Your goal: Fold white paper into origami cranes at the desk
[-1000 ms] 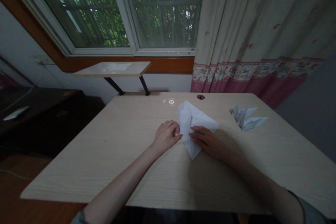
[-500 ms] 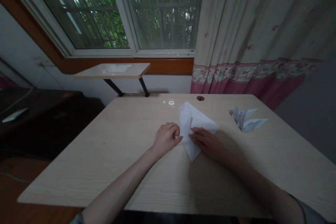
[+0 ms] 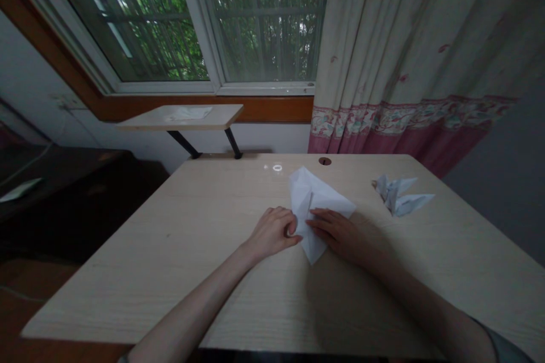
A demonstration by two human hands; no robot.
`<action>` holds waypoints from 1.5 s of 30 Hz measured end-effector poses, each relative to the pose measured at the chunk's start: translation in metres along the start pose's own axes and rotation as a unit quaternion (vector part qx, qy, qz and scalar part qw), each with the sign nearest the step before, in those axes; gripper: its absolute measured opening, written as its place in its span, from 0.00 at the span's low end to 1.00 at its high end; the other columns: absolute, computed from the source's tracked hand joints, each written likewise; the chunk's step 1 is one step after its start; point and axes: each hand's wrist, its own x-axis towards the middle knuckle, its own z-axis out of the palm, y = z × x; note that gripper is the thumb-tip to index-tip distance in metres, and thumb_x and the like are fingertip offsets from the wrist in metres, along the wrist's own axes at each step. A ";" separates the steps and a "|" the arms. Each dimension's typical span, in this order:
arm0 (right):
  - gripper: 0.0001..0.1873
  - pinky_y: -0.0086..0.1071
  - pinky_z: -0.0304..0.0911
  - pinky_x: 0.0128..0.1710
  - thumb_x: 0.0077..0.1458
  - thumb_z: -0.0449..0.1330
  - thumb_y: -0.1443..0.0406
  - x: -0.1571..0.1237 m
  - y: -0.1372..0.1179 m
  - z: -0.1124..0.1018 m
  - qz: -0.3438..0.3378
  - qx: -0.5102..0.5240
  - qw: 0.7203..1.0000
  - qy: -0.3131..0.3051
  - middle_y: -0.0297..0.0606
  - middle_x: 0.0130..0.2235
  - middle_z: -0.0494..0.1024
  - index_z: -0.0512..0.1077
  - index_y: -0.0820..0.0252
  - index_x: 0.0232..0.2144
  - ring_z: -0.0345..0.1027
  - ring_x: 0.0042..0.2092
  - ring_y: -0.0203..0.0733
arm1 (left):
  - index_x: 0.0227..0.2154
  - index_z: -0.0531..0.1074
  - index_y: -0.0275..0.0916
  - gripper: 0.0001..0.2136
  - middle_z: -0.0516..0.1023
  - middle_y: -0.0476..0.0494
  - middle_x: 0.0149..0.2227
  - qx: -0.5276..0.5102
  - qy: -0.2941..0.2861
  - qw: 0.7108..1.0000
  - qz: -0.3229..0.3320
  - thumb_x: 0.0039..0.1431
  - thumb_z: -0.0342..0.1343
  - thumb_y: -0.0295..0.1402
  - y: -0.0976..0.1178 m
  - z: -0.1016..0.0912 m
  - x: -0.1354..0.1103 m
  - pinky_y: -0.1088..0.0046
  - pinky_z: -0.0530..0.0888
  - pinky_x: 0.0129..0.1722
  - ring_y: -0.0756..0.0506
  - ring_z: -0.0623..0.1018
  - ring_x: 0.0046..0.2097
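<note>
White folded paper (image 3: 307, 195), head view: a pointed, many-layered shape on a pale wood-grain table (image 3: 170, 261), lying between both hands, lower tip toward the viewer. Handling, as judged from the view: very light, thin and soft, stiffer only along the stacked folds; easily creased or torn, and prone to sliding on the smooth tabletop. Best hold, by judgement: a light pinch on the thick folded layers, with flat pressure from a second hand.

Left hand (image 3: 272, 232): curled, knuckles up, fingertips against the paper's left edge; any actual pinch hidden, so grip impossible to tell. Right hand (image 3: 336, 232): relaxed and nearly flat, fingers extended and resting across the paper's lower right part, with no clenching in evidence. Bare forearms extending from the lower edge of the frame.

Beyond the hands: second folded paper shape (image 3: 395, 195), grey-white and winged, well to the right on the same table. Small round hole (image 3: 325, 161) near the far table edge. Nearest thing to a holder: narrow shelf (image 3: 147, 118) on dark legs, bearing a pale flat sheet (image 3: 189, 113). Dark cabinet (image 3: 63, 198) at left, with a white object (image 3: 19, 189) on top. Behind: barred window (image 3: 264, 17) and a cream curtain (image 3: 404, 39) with a pink border.
</note>
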 end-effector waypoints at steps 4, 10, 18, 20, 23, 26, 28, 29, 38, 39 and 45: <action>0.19 0.47 0.63 0.62 0.66 0.54 0.67 0.000 0.001 0.000 0.005 0.000 1.000 -0.006 0.42 0.61 0.72 0.73 0.50 0.56 0.66 0.62 0.47 | 0.25 0.65 0.39 0.15 0.74 0.52 0.29 -0.006 -0.027 1.000 -0.011 0.54 0.67 0.39 0.003 0.001 -0.001 0.70 0.64 0.39 0.47 0.74 0.35; 0.19 0.49 0.63 0.62 0.66 0.54 0.66 0.001 0.000 -0.002 0.011 0.008 1.000 -0.010 0.40 0.62 0.71 0.73 0.48 0.57 0.66 0.62 0.47 | 0.21 0.64 0.40 0.19 0.73 0.53 0.26 0.011 -0.046 0.999 0.010 0.52 0.68 0.44 0.009 0.003 -0.003 0.69 0.64 0.38 0.46 0.74 0.35; 0.19 0.48 0.62 0.62 0.66 0.53 0.67 0.001 0.000 -0.002 0.013 0.010 1.000 -0.011 0.40 0.61 0.72 0.74 0.49 0.55 0.65 0.62 0.46 | 0.21 0.63 0.40 0.23 0.74 0.52 0.27 0.049 -0.063 0.997 0.008 0.45 0.71 0.47 0.019 0.000 -0.002 0.67 0.64 0.40 0.44 0.75 0.36; 0.19 0.48 0.62 0.63 0.66 0.53 0.67 0.001 0.000 -0.003 0.013 0.012 1.000 -0.013 0.40 0.62 0.72 0.74 0.49 0.56 0.65 0.62 0.46 | 0.21 0.63 0.40 0.23 0.75 0.52 0.27 0.055 -0.069 0.996 0.014 0.44 0.71 0.49 0.021 0.000 -0.002 0.66 0.64 0.40 0.43 0.75 0.37; 0.19 0.48 0.62 0.62 0.66 0.53 0.67 0.001 -0.001 -0.004 0.012 0.012 1.000 -0.015 0.41 0.62 0.72 0.74 0.50 0.56 0.65 0.62 0.47 | 0.21 0.63 0.40 0.24 0.74 0.52 0.27 0.057 -0.071 0.996 0.019 0.42 0.71 0.50 0.022 0.000 -0.003 0.67 0.64 0.39 0.44 0.75 0.35; 0.19 0.49 0.63 0.62 0.66 0.53 0.67 0.001 -0.001 -0.005 0.011 0.015 1.000 -0.014 0.41 0.61 0.72 0.74 0.50 0.56 0.66 0.62 0.48 | 0.21 0.63 0.40 0.24 0.74 0.52 0.26 0.058 -0.069 0.996 0.021 0.41 0.72 0.50 0.022 0.000 -0.003 0.67 0.64 0.38 0.44 0.75 0.34; 0.20 0.49 0.63 0.62 0.66 0.53 0.67 0.001 -0.002 -0.006 0.010 0.019 1.000 -0.011 0.41 0.61 0.72 0.73 0.50 0.57 0.65 0.62 0.48 | 0.21 0.63 0.40 0.25 0.74 0.52 0.27 0.057 -0.065 0.996 0.025 0.41 0.71 0.51 0.021 0.001 -0.003 0.67 0.64 0.38 0.44 0.75 0.34; 0.20 0.49 0.63 0.62 0.67 0.53 0.67 0.001 -0.002 -0.006 0.010 0.020 1.000 -0.012 0.41 0.61 0.72 0.73 0.49 0.57 0.65 0.62 0.48 | 0.21 0.63 0.40 0.25 0.74 0.52 0.27 0.057 -0.063 0.996 0.028 0.42 0.71 0.51 0.020 0.002 -0.003 0.67 0.64 0.39 0.44 0.75 0.35; 0.19 0.49 0.64 0.62 0.68 0.52 0.66 0.000 -0.002 -0.006 0.008 0.016 1.000 -0.010 0.41 0.61 0.72 0.73 0.50 0.57 0.66 0.61 0.48 | 0.27 0.67 0.41 0.22 0.76 0.49 0.30 0.039 -0.057 0.996 0.064 0.49 0.67 0.54 0.014 0.001 -0.003 0.65 0.66 0.42 0.43 0.76 0.37; 0.20 0.49 0.64 0.61 0.68 0.52 0.66 0.000 -0.001 -0.006 0.006 0.017 1.000 -0.009 0.41 0.61 0.72 0.72 0.50 0.58 0.66 0.61 0.48 | 0.30 0.68 0.41 0.20 0.76 0.48 0.32 0.028 -0.049 0.996 0.065 0.52 0.65 0.53 0.012 0.001 -0.003 0.65 0.67 0.43 0.42 0.76 0.39; 0.20 0.49 0.63 0.62 0.66 0.53 0.68 -0.001 0.001 -0.002 -0.007 0.010 1.000 -0.003 0.43 0.62 0.72 0.73 0.52 0.57 0.65 0.62 0.48 | 0.48 0.69 0.40 0.10 0.77 0.41 0.48 -0.019 0.051 0.997 0.049 0.69 0.51 0.38 0.003 0.002 -0.004 0.62 0.71 0.51 0.41 0.75 0.50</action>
